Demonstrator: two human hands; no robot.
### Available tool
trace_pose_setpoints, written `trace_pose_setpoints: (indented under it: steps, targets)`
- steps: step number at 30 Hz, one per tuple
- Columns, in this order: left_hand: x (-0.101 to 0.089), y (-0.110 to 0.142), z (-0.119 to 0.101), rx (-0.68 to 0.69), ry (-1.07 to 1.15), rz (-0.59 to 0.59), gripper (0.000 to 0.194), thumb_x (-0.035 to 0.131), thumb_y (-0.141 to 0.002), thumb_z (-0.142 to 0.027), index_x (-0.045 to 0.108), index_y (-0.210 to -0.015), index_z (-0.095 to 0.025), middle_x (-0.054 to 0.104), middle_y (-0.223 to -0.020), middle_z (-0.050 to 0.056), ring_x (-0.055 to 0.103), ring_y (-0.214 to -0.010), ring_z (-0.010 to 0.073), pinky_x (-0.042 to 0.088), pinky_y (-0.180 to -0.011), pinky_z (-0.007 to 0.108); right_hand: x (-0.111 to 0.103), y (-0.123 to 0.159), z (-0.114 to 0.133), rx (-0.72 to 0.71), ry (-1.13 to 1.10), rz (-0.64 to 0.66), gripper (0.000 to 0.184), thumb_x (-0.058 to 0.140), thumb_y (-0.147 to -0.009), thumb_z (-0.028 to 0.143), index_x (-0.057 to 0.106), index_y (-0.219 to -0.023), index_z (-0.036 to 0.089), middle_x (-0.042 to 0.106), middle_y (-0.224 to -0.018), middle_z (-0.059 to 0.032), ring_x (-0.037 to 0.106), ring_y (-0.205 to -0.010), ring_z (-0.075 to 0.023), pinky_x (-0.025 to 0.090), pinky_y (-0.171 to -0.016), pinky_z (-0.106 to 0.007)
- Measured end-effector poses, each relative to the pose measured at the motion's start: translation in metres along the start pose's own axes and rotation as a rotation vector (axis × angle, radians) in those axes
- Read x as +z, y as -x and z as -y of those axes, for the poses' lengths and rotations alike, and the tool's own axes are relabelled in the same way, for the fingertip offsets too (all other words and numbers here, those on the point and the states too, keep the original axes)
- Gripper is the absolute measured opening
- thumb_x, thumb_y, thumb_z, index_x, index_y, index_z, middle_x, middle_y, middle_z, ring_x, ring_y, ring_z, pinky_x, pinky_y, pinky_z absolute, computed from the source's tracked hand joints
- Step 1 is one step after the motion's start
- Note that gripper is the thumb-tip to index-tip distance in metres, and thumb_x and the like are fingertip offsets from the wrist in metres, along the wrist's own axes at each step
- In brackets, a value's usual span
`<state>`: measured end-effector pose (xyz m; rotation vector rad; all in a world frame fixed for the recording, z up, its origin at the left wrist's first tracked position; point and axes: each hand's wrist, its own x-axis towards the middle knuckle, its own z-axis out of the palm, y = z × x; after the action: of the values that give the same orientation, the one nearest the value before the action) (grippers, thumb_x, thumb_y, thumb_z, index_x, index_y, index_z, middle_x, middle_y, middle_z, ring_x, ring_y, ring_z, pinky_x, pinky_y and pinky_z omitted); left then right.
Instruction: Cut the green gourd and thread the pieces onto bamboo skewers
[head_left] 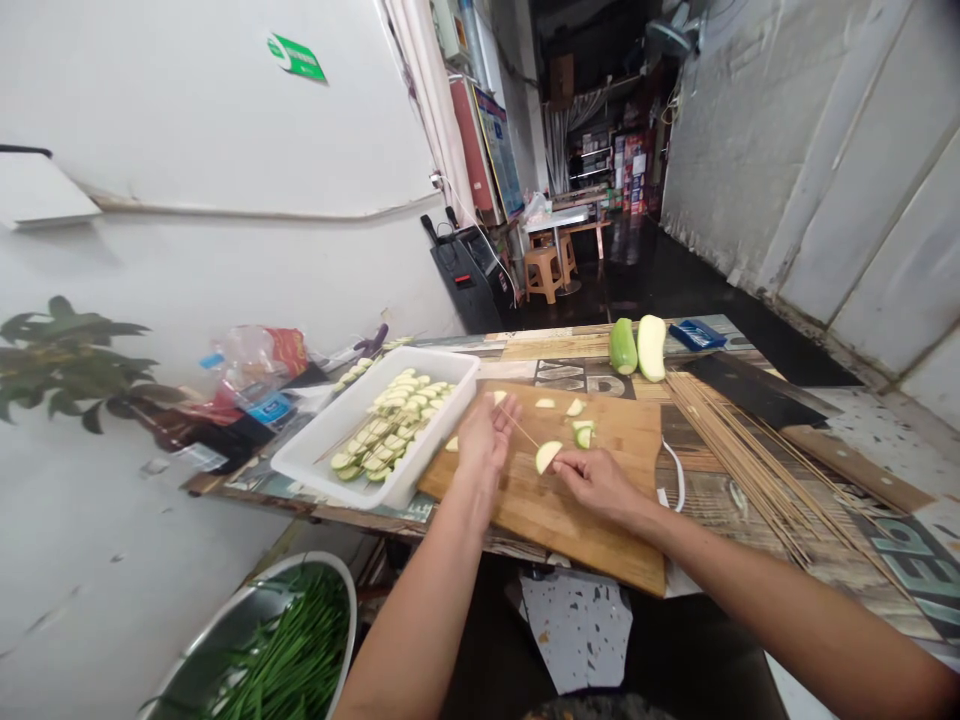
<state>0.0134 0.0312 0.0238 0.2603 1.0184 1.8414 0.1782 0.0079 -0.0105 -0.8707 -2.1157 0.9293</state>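
My left hand (486, 432), over the left part of the wooden cutting board (622, 500), has its fingers curled round a thin bamboo skewer (525, 432). A pale slice (499, 397) shows at its fingertips; whether they hold it or it lies behind them I cannot tell. Between thumb and finger of my right hand (596, 480) is a half-round zucchini slice (548, 457) with green rind, at the skewer's lower right end. More cut pieces (583, 432) lie on the board beyond my hands. Left of the board, a white plastic tray (300, 455) holds many skewered slices.
Right of the board lie loose bamboo skewers (739, 465) and a cleaver (847, 465). Behind stand a halved zucchini (651, 348) and a blue packet (697, 334). A metal basin (351, 600) of green stalks is lower left. Bottles and bags (262, 370) crowd the table's left end.
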Motion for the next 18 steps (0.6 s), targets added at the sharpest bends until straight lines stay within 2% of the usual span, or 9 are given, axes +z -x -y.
trace_pose_setpoints:
  steps: [6,12,15,18]
  targets:
    - [0.005,0.007,0.008,0.027,-0.014,0.02,0.005,0.053,-0.08,-0.013,0.051,-0.075,-0.013,0.063,-0.07,0.006,0.066,-0.076,0.0175,0.052,-0.078,0.034,0.002,0.001,0.0,-0.002,-0.008,-0.034,0.024,0.041,-0.078,0.02,0.049,-0.055,0.018,0.038,-0.048,0.0052,0.035,-0.044,-0.0086,0.023,-0.045,-0.021]
    - [0.009,0.029,0.032,-0.07,-0.077,0.084,0.005,0.054,-0.08,-0.015,0.055,-0.076,-0.011,0.066,-0.074,0.009,0.066,-0.073,0.0173,0.052,-0.074,0.032,0.003,-0.001,-0.005,0.019,-0.027,-0.117,0.026,0.04,-0.079,0.021,0.051,-0.056,0.018,0.042,-0.048,0.004,0.037,-0.046,-0.0101,0.027,-0.047,-0.022]
    - [0.011,0.043,0.045,-0.129,-0.113,0.148,0.009,0.055,-0.079,-0.018,0.059,-0.074,-0.01,0.067,-0.074,0.009,0.065,-0.076,0.0178,0.052,-0.072,0.03,0.001,-0.001,-0.006,0.028,-0.037,-0.162,0.027,0.038,-0.081,0.021,0.055,-0.061,0.017,0.05,-0.054,0.0016,0.044,-0.052,-0.0117,0.031,-0.052,-0.022]
    - [0.01,0.052,0.048,-0.204,-0.133,0.214,0.015,0.053,-0.08,-0.022,0.062,-0.077,-0.011,0.067,-0.077,0.009,0.064,-0.079,0.0188,0.052,-0.072,0.029,-0.001,-0.001,-0.006,0.032,-0.044,-0.187,0.027,0.038,-0.083,0.023,0.059,-0.067,0.017,0.057,-0.062,-0.0004,0.048,-0.058,-0.0129,0.035,-0.056,-0.023]
